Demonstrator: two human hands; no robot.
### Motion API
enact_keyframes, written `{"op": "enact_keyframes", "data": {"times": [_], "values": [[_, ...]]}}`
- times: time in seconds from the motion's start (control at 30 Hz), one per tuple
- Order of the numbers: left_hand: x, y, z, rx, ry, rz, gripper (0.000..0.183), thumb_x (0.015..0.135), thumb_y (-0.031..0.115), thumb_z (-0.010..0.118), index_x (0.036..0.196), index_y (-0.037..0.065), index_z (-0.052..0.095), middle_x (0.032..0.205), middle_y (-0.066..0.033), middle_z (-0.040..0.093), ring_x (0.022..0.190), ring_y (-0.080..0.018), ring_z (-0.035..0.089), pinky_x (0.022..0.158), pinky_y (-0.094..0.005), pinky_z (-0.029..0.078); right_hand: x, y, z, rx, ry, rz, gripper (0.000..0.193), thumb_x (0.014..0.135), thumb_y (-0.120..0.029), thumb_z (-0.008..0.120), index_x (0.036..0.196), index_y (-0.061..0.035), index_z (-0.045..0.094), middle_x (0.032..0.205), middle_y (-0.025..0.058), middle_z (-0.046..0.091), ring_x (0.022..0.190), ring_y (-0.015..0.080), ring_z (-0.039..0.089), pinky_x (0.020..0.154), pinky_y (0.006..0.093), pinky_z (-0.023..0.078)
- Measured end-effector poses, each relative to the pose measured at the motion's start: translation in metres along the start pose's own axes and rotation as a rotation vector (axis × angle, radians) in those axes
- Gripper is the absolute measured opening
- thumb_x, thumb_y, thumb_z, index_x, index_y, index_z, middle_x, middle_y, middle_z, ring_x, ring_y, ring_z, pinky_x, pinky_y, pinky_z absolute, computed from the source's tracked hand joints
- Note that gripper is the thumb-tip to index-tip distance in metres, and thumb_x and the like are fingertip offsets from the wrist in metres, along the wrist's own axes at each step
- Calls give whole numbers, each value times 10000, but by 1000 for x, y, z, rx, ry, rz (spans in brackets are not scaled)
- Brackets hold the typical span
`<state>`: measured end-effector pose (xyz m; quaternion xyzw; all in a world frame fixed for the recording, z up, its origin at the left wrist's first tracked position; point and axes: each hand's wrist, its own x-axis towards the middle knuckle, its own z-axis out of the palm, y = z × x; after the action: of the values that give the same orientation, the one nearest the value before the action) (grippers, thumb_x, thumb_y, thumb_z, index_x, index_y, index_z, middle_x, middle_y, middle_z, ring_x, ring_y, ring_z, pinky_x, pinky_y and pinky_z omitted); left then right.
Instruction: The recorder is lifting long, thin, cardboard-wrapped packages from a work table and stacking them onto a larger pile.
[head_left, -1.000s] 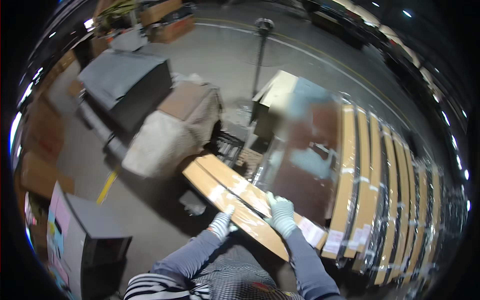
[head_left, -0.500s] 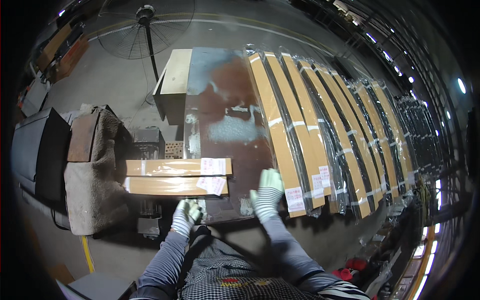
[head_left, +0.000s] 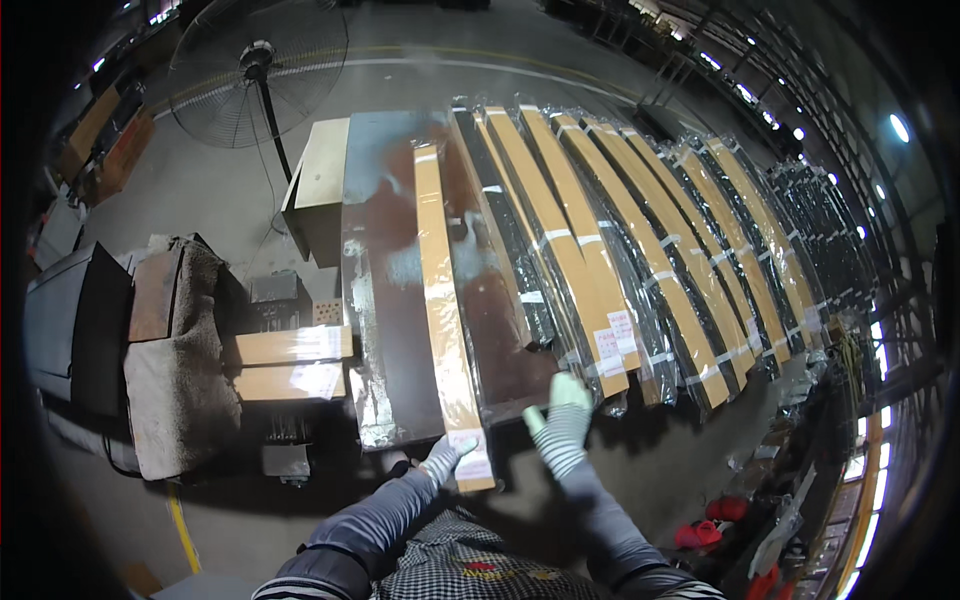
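A long, narrow cardboard-faced pack (head_left: 445,310) in clear plastic lies lengthwise on the worn brown and blue-grey table (head_left: 385,290). Its near end juts past the table's front edge, and my gloved left hand (head_left: 447,458) grips it there, beside a white label. My gloved right hand (head_left: 563,425) is empty, its thumb apart from its fingers, near the table's front right. Just beyond it is a row of similar packs (head_left: 590,270) with white bands. A dark strip in plastic (head_left: 505,215) lies at that row's left side.
Two shorter-looking packs (head_left: 290,363) lie crosswise at the left, by a cloth-covered bench (head_left: 180,400). A standing fan (head_left: 257,60) is at the far left, near a pale box (head_left: 322,165). Red items (head_left: 700,535) sit at the lower right.
The leftmost pack of the row has moved left onto the bare tabletop, with my left hand now on its end. The two crosswise packs have shifted left. My right hand is slightly lower and further right.
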<state>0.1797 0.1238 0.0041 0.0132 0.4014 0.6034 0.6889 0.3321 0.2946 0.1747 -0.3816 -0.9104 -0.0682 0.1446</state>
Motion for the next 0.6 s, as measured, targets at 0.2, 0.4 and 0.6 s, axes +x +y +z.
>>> {"op": "enact_keyframes", "data": {"times": [0.2, 0.4, 0.6], "values": [[-59, -6, 18, -122, 186, 30, 320, 879, 68, 714, 1180, 33, 609, 1017, -100, 696, 852, -287, 709, 782, -462, 612, 41, 147, 32, -16, -288, 633, 976, 651, -459, 849, 1393, 17, 431, 1309, 244, 546, 1184, 358, 583, 974, 451, 490], [-97, 6, -14, -276, -206, 4, 664, 840, 370, 786, 1378, 88, 520, 1315, -94, 618, 1252, -298, 568, 1110, -503, 415, 16, -2, 52, 362, -323, 421, 972, 670, -511, 761, 1411, 10, 409, 1240, 317, 572, 1173, 409, 578, 999, 484, 465], [-84, -66, 2, 132, -189, 8, 451, 888, 247, 742, 1269, 47, 606, 1193, -72, 671, 1082, -198, 640, 950, -392, 507, -122, -42, 12, 345, -435, 405, 805, 619, -436, 866, 1181, -26, 461, 925, 228, 672, 823, 414, 675, 746, 489, 570]]}}
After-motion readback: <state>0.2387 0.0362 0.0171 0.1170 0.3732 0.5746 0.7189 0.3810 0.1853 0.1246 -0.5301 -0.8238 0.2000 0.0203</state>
